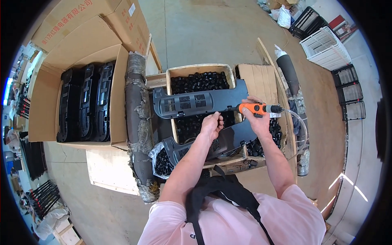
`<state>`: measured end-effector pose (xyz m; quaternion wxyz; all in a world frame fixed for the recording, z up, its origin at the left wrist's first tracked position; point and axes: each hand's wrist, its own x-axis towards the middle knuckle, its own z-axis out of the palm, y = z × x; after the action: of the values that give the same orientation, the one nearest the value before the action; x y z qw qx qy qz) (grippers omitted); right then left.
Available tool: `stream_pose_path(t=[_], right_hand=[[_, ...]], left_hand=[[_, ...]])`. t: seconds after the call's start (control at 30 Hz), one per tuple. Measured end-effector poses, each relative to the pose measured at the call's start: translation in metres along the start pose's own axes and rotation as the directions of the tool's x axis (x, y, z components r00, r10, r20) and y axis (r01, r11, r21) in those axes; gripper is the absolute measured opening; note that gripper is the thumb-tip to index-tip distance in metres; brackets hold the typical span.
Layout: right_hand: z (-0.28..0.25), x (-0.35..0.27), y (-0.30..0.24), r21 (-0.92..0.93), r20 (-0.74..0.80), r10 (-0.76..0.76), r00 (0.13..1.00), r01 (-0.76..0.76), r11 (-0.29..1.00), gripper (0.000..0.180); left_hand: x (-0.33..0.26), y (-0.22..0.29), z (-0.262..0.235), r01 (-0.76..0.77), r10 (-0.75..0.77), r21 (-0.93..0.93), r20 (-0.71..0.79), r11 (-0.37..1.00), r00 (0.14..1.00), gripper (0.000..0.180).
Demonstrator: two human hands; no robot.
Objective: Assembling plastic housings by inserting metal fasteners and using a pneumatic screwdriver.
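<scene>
My right hand [257, 118] is wrapped round an orange and black air screwdriver [258, 108], which lies sideways with its tip pointing left. That tip is at the near edge of a dark grey plastic panel [183, 104] with slotted vents. At the same edge, left of the tip, my left hand [211, 125] is closed with its fingers curled. Whatever it pinches there is too small to make out. A second vented panel [241, 134] lies nearer to me, partly under my left forearm. Beneath both panels is a wooden box [168, 83] of small black plastic parts [200, 81].
Left stands an open carton [41, 106] of upright black panels. A worn, padded roll [139, 102] runs between it and the bench. A hose [304, 126] curves from the screwdriver over the right wooden rail [292, 134]. A plastic bag [161, 163] of small black parts sits near left.
</scene>
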<state>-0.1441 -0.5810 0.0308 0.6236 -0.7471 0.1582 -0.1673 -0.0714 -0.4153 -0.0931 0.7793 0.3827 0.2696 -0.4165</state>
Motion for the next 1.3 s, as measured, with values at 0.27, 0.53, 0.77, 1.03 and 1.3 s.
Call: stream_pose_path(t=[0.27, 0.53, 0.77, 1.03, 1.3], right_hand=[[0.011, 0.008, -0.002, -0.093, 0.062, 0.012, 0.998, -0.006, 0.996, 0.045], [0.015, 0.018, -0.004, -0.244, 0.164, -0.009, 0.986, 0.05, 0.969, 0.04], [0.016, 0.021, -0.002, -0.268, 0.176, -0.006, 0.984, 0.054, 0.962, 0.037], [0.017, 0.021, 0.002, -0.255, 0.179, -0.027, 0.983, 0.073, 0.964, 0.038], [0.019, 0.022, -0.017, -0.316, 0.252, 0.056, 0.966, 0.027, 0.948, 0.043]], left_hand=[[0.009, -0.008, 0.005, -0.039, 0.04, 0.053, -0.024, 0.998, 0.999, 0.024], [0.014, -0.013, 0.007, -0.079, 0.082, 0.045, -0.081, 0.996, 0.993, 0.027], [0.016, -0.015, 0.007, -0.095, 0.099, 0.051, -0.076, 0.994, 0.992, 0.029], [0.014, -0.016, 0.01, -0.111, 0.114, 0.039, -0.072, 0.993, 0.991, 0.032], [0.017, -0.017, 0.009, -0.087, 0.094, 0.072, -0.106, 0.994, 0.99, 0.033]])
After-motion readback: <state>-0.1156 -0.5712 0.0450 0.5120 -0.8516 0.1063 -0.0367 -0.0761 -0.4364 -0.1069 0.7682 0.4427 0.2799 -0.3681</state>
